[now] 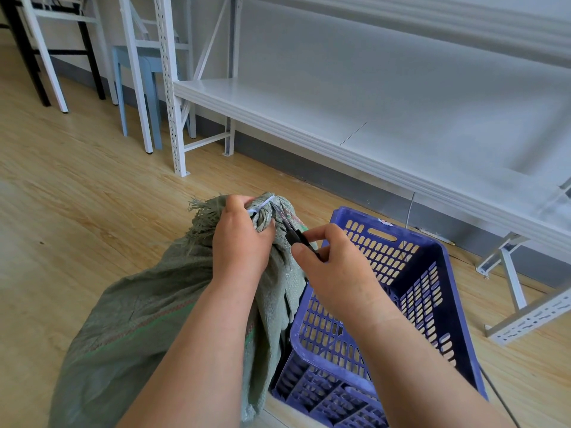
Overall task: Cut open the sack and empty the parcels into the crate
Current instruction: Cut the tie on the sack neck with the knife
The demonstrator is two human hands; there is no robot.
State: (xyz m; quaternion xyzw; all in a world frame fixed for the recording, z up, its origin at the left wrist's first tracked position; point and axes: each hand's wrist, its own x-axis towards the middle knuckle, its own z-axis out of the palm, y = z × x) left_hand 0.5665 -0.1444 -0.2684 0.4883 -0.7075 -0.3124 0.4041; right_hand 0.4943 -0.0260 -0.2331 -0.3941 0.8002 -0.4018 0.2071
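Note:
A grey-green woven sack [148,310] lies on the wooden floor, its bunched neck bound by a white tie [262,202]. My left hand [239,239] grips the neck just below the tie. My right hand [333,267] holds black-handled scissors [290,227], their blades pointing up at the tie. A blue slotted plastic crate [417,291] stands right beside the sack, with nothing visible inside. No parcels show; the sack hides its contents.
A white metal shelf rack [370,128] runs along the wall behind the crate, its low shelf bare. Its upright [173,88] stands on the floor at left. A pale blue stool [139,75] and other frame legs stand farther back left. A loose slotted rail [531,319] lies at right.

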